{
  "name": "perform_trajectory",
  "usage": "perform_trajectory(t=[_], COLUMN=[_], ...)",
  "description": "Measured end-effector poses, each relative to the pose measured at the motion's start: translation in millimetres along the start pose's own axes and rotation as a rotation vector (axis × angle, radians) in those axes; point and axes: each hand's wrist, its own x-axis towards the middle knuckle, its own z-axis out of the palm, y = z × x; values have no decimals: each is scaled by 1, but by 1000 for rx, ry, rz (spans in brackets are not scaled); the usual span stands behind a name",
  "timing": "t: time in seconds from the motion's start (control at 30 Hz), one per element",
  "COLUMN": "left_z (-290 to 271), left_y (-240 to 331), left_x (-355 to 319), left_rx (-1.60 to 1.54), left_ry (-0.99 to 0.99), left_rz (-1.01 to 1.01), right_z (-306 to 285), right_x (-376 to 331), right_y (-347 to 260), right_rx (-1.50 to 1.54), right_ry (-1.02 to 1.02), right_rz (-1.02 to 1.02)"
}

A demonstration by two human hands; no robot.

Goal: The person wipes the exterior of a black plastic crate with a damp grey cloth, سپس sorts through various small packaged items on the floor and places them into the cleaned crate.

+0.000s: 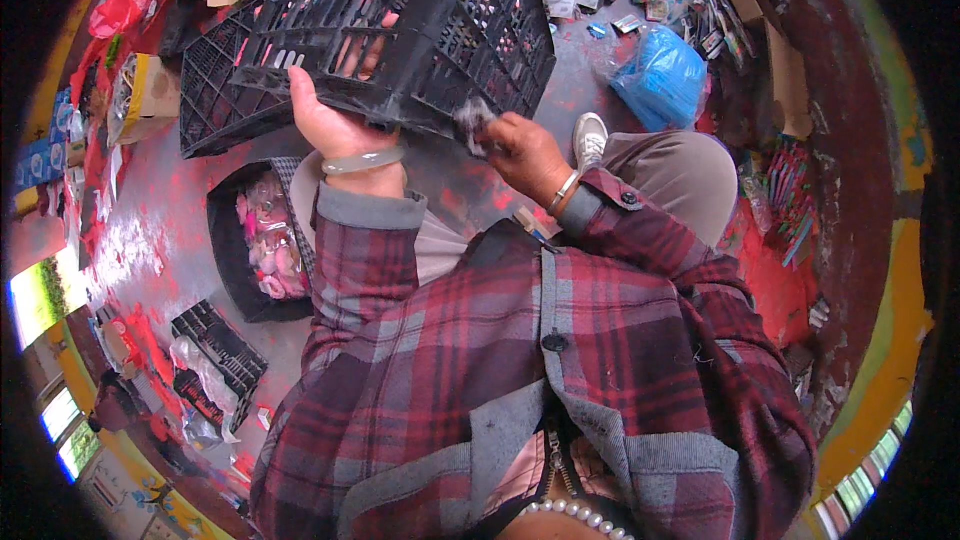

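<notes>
My left hand [330, 110] grips the near rim of a black plastic lattice crate [400, 20], which is tilted up in front of me; fingers show through the mesh. A pale green bangle sits on that wrist. My right hand [520, 150] is closed on a small grey crumpled thing [472, 123], pressed against the crate's lower right edge. What the grey thing is I cannot tell. Both sleeves are red and grey plaid.
A black bag [232, 240] of pink and clear packets lies at my left knee. A blue plastic bag [660, 75] lies to the right. Cardboard boxes [785, 70], a flat black crate [220, 340] and several small packaged goods litter the red-stained floor.
</notes>
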Motion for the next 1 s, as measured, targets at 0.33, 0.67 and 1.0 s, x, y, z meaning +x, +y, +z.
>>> perform_trajectory(t=[0.33, 0.67, 1.0], left_z=[2, -3, -3], left_y=[3, 3, 0], left_x=[-2, 3, 5], left_rx=[69, 88, 33], left_ry=[58, 45, 87], left_rz=[14, 32, 1], right_z=[-34, -32, -3], right_x=[41, 48, 7], right_y=[-76, -86, -2], right_rx=[254, 72, 102], right_ry=[140, 166, 59], right_rz=[-312, -365, -203])
